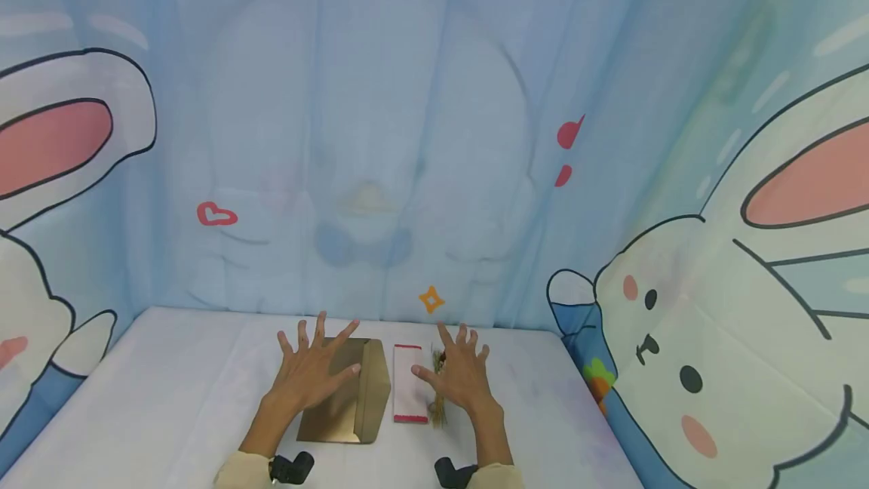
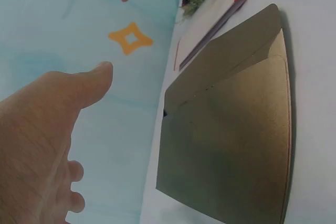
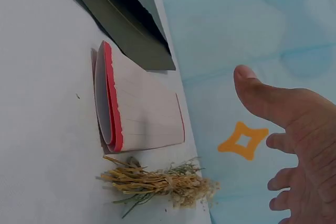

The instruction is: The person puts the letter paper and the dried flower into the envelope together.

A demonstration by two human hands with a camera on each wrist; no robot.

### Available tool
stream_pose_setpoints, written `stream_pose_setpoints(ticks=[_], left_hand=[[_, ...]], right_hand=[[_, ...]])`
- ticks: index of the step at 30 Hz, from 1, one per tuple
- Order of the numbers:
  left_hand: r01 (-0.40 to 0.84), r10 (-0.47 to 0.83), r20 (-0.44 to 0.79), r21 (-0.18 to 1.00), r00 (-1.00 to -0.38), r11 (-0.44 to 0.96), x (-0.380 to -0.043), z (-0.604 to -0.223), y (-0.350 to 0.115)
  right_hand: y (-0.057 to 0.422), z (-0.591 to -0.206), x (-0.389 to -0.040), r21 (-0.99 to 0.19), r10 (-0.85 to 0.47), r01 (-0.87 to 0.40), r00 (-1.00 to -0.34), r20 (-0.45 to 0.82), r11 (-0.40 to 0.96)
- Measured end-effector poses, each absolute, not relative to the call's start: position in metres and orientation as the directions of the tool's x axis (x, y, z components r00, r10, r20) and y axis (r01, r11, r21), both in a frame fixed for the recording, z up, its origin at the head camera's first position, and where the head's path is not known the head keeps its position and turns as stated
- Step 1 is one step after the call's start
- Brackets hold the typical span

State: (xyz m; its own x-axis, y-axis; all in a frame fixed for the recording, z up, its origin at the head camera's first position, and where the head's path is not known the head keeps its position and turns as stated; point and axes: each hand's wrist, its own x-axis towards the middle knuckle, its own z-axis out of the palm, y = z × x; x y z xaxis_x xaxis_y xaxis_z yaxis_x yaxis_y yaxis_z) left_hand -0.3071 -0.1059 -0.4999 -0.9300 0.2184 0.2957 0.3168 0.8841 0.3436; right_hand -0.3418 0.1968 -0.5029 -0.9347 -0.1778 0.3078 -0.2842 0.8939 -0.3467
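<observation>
Both hands hover over the table with fingers spread, holding nothing. My left hand (image 1: pixel 308 372) is above a gold envelope (image 1: pixel 333 402), whose flap is unfolded to the right; the left wrist view shows the envelope (image 2: pixel 226 140) from close up. To its right lies a folded sheet of lined paper (image 1: pixel 409 391) with red edges, and the right wrist view shows this paper (image 3: pixel 144 106) doubled over. My right hand (image 1: pixel 463 374) is above a small bundle of dried flowers (image 1: pixel 439 407), partly covering it. In the right wrist view the dried flowers (image 3: pixel 157 182) lie beside the paper, stems tied together.
A white cloth covers the table (image 1: pixel 204 383). Behind it hangs a blue curtain (image 1: pixel 366 134) printed with cartoon rabbits, and it runs along both sides. Black camera mounts (image 1: pixel 292 468) sit on the wrists.
</observation>
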Motion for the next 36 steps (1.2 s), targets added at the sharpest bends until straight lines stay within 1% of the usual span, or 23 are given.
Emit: stream_pose_setpoints(ticks=[2,8,11,14,16,19,23,26,29,36], left_hand=[[0.317,0.223,0.282,0.353,-0.933,0.880,-0.306,-0.501,-0.106],[0.323,0.243,0.243,0.379,-0.939,0.867,-0.304,-0.508,-0.103],[0.322,0.250,0.226,0.385,-0.941,0.865,-0.302,-0.514,-0.101],[0.324,0.251,0.224,0.402,-0.942,0.857,-0.301,-0.520,-0.099],[0.328,0.252,0.231,0.396,-0.940,0.858,-0.301,-0.525,-0.097],[0.334,0.251,0.247,0.396,-0.936,0.855,-0.300,-0.530,-0.095],[0.312,0.243,0.207,0.448,-0.948,0.838,-0.297,-0.537,-0.091],[0.293,0.238,0.172,0.480,-0.956,0.827,-0.294,-0.543,-0.089],[0.298,0.245,0.171,0.488,-0.954,0.820,-0.291,-0.547,-0.087],[0.286,0.245,0.149,0.509,-0.958,0.812,-0.288,-0.552,-0.086]], right_hand=[[0.195,-0.505,-0.342,-0.362,-0.157,-0.285,-0.926,0.343,0.887],[0.189,-0.514,-0.343,-0.357,-0.063,-0.277,-0.859,0.508,0.892],[0.187,-0.518,-0.343,-0.360,-0.017,-0.252,-0.837,0.546,0.898],[0.182,-0.521,-0.343,-0.391,0.038,-0.230,-0.821,0.570,0.891],[0.179,-0.522,-0.343,-0.430,0.063,-0.221,-0.829,0.555,0.875],[0.173,-0.524,-0.343,-0.475,0.094,-0.183,-0.861,0.501,0.861],[0.164,-0.532,-0.342,-0.490,0.143,-0.095,-0.893,0.426,0.867],[0.156,-0.539,-0.341,-0.492,0.180,-0.043,-0.900,0.398,0.870],[0.148,-0.545,-0.340,-0.504,0.209,-0.009,-0.904,0.374,0.864],[0.131,-0.550,-0.339,-0.481,0.252,0.044,-0.891,0.378,0.875]])
